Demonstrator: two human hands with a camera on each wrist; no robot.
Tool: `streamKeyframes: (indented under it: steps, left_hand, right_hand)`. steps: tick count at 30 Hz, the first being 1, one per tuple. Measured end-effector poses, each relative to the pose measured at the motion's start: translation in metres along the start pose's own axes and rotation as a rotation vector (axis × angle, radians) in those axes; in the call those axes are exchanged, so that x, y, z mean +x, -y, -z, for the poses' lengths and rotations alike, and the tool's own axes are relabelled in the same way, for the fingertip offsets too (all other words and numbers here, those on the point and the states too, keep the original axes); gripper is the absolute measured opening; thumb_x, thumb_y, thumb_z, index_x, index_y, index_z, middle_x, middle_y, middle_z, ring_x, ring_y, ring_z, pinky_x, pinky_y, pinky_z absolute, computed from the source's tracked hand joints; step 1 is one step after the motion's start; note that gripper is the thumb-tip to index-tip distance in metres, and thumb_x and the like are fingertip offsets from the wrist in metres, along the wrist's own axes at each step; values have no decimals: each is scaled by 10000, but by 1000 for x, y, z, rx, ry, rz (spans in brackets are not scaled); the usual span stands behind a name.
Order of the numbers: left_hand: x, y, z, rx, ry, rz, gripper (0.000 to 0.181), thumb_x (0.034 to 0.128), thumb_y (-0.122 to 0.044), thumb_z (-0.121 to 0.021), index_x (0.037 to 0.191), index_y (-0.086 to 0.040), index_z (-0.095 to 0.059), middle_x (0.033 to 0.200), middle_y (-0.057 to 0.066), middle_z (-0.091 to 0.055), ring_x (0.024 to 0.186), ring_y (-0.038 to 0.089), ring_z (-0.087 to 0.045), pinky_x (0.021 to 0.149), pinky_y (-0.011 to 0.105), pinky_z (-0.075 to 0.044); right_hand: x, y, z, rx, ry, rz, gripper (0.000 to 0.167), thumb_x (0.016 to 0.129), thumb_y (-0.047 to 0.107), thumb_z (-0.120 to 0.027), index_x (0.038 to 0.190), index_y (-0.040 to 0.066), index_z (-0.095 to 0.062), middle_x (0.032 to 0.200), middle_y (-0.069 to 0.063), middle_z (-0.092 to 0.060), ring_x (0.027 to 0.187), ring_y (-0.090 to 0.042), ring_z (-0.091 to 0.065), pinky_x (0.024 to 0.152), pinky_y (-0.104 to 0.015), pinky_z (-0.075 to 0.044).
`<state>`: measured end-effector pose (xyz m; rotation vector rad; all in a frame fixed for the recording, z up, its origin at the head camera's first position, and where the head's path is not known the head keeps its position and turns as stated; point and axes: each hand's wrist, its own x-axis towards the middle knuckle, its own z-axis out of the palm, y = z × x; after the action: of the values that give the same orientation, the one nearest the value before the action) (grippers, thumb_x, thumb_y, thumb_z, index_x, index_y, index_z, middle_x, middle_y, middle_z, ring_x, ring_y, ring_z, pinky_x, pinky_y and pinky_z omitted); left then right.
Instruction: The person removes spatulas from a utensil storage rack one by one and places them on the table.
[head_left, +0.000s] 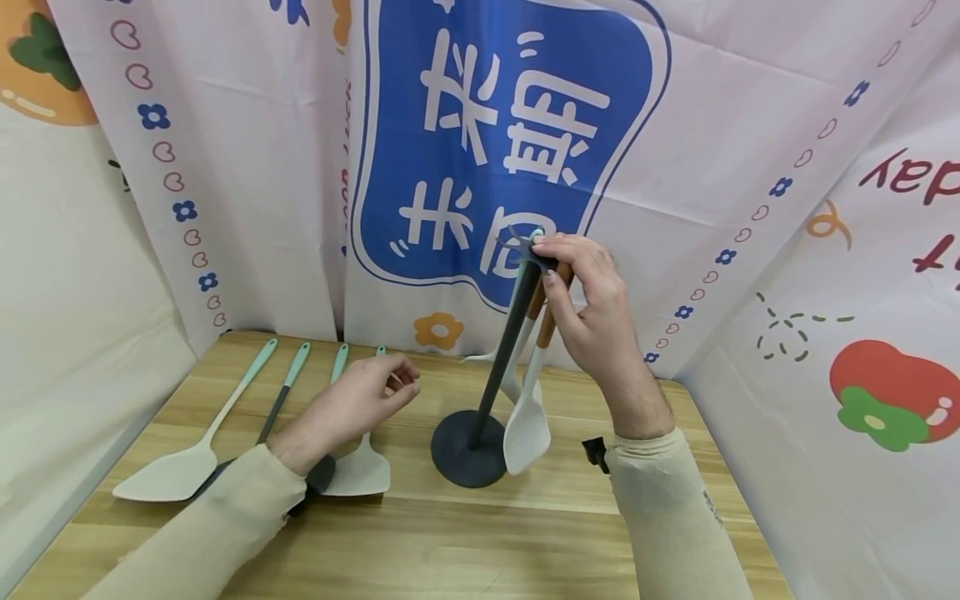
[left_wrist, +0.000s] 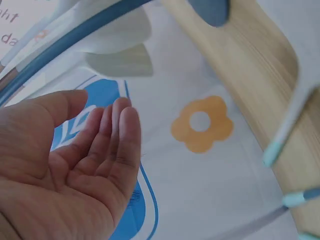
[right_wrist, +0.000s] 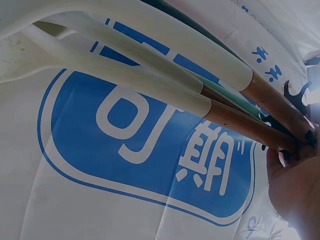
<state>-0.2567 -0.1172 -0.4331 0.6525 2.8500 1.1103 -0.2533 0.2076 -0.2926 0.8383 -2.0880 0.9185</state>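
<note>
Far left on the tabletop (head_left: 420,550), we list one white spatula (head_left: 176,473), mint-handled. Beside it, dark utensils (head_left: 275,414), partly hidden by a sleeve (head_left: 240,517); next, one white turner (head_left: 362,472). Over its handle, the left hand (head_left: 352,400): fingers loosely bent, thumb apart, holding nothing. Further right, we record one black stand (head_left: 501,367) on its round base, a wooden-handled spoon (head_left: 527,437) hanging among others. Last, the right hand (head_left: 592,308), pinching the stand's hooked top; we cannot tell whether it also grips a handle.
</note>
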Motion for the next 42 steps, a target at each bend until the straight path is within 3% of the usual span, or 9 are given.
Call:
streamKeyframes:
  steps: [10, 15, 23, 30, 34, 38, 42]
  left_hand:
    - [10, -25, -28, -203, -172, -64, 201, 1154, -143, -764, 1347, -86, -769, 1270, 106, -814, 1173, 267, -817, 1013, 471, -740]
    - [12, -39, -45, -309, -226, -61, 267, 1137, -140, -795, 1396, -90, -755, 1337, 96, -793, 1248, 270, -801, 1094, 468, -724]
    - [22, -53, -70, -444, -262, -87, 299, 1123, -88, -805, 1417, -61, -761, 1369, 156, -792, 1302, 328, -811, 1161, 522, -699]
    - [30, -59, -84, -495, -324, -76, 291, 1091, -115, -857, 1377, -90, -805, 1333, 106, -835, 1279, 307, -828, 1136, 542, -711]
    - [34, -62, -91, -543, -321, -77, 283, 1083, -110, -867, 1361, -111, -815, 1326, 97, -844, 1266, 299, -834, 1117, 534, -720]
    - [38, -63, -98, -559, -302, -85, 285, 1076, -97, -874, 1354, -123, -820, 1294, 89, -850, 1248, 288, -840, 1085, 494, -733]
    - [39, -63, -102, -512, -301, -83, 283, 1073, -101, -879, 1348, -128, -823, 1257, 64, -856, 1196, 253, -844, 1033, 441, -750]
  right_hand:
    - [0, -1, 0, -6, 3, 5, 327, 1191, 88, -586, 1473, 7, -731, 1576, -190, -735, 1570, -384, -598, 1383, -540, -455]
    - [0, -1, 0, -4, -2, 6, 324, 1184, 88, -601, 1468, 7, -735, 1573, -189, -738, 1570, -383, -600, 1382, -541, -455]
    - [0, 0, 1, -7, -3, 10, 324, 1187, 91, -595, 1467, 7, -734, 1572, -193, -738, 1568, -373, -602, 1383, -533, -458]
    - [1, 0, 0, -4, 0, 9, 320, 1186, 94, -599, 1460, 3, -737, 1567, -199, -739, 1564, -380, -604, 1381, -538, -458]
    - [0, -1, 1, -3, 4, -1, 326, 1187, 86, -591, 1470, 4, -730, 1575, -198, -733, 1568, -380, -597, 1376, -539, -459]
    - [0, -1, 1, 2, -2, 3, 326, 1179, 83, -602, 1469, 7, -732, 1574, -199, -733, 1570, -383, -596, 1377, -544, -455]
    - [0, -1, 0, 1, -8, 30, 317, 1176, 79, -612, 1459, -2, -731, 1565, -210, -735, 1559, -395, -602, 1374, -535, -459]
